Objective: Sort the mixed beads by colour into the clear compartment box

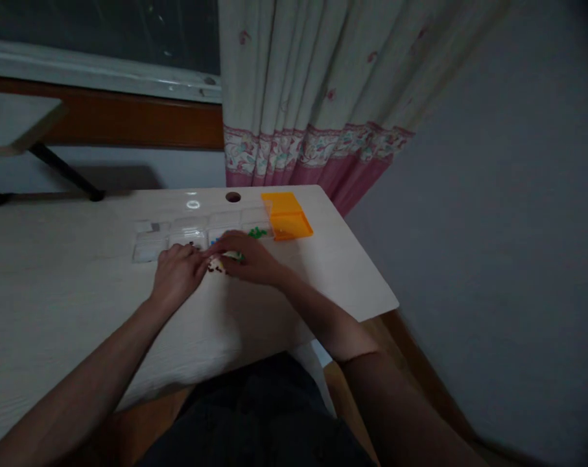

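My left hand (177, 271) rests at the front edge of a row of clear plastic boxes (150, 250), fingers bent and closed. From the right, my right hand (252, 258) reaches across until its fingertips meet the left hand's, also closed. Whatever they pinch is hidden or too small to make out. Below the fingers lie small dark red pieces (216, 268) on the table, with some pale and green bits partly covered by the right hand. Green pieces (257, 232) sit in one clear box, and a bit of blue (213, 242) shows beside the right fingers.
An orange box with its lid open (294, 226) stands at the right end of the clear boxes. Behind them, the pale table (323, 272) has a round hole (233, 197). A raised shelf (21, 123) is at the left, with a curtain (294, 97) and wall beyond.
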Demonstrator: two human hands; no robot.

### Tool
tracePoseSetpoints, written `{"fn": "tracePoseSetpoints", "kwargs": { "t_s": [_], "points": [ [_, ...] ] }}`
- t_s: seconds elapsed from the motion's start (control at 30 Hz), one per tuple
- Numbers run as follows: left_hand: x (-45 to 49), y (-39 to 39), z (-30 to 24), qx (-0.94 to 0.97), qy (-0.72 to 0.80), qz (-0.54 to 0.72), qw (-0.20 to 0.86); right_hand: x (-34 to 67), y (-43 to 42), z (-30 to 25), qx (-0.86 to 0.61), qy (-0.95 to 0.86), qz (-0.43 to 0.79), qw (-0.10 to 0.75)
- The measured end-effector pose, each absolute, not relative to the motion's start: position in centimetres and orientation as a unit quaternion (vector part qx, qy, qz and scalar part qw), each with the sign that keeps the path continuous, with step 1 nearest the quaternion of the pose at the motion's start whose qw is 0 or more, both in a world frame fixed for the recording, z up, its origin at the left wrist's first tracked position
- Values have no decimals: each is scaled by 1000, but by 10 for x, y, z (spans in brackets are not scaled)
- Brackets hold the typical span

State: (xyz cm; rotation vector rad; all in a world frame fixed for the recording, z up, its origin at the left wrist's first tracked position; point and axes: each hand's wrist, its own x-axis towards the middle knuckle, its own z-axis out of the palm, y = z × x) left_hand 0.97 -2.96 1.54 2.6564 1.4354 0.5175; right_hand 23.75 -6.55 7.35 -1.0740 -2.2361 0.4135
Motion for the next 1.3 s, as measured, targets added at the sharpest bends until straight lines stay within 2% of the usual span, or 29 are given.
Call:
{"fn": "tracePoseSetpoints", "kwargs": {
  "t_s": [0.13, 0.3, 0.5, 0.63, 1.0, 1.3],
  "points": [
    [13, -32, 16, 871, 461, 167, -8, 269, -55, 54, -476, -862, 85, 152],
    [16, -33, 17, 870, 454, 191, 0, 287, -61, 41, -517, -849, 22, 106],
    [17, -33, 12, 881, 435, 183, -46, 278, -64, 39, -541, -838, -10, 65],
    [16, -32, 8, 880, 432, 191, -47, 277, -61, 34, -543, -838, -10, 60],
    [10, -31, 8, 865, 457, 204, 27, 284, -55, 16, -555, -819, 71, 128],
    [10, -33, 5, 876, 433, 209, 38, 281, -59, 20, -570, -811, 65, 113]
  ]
}}
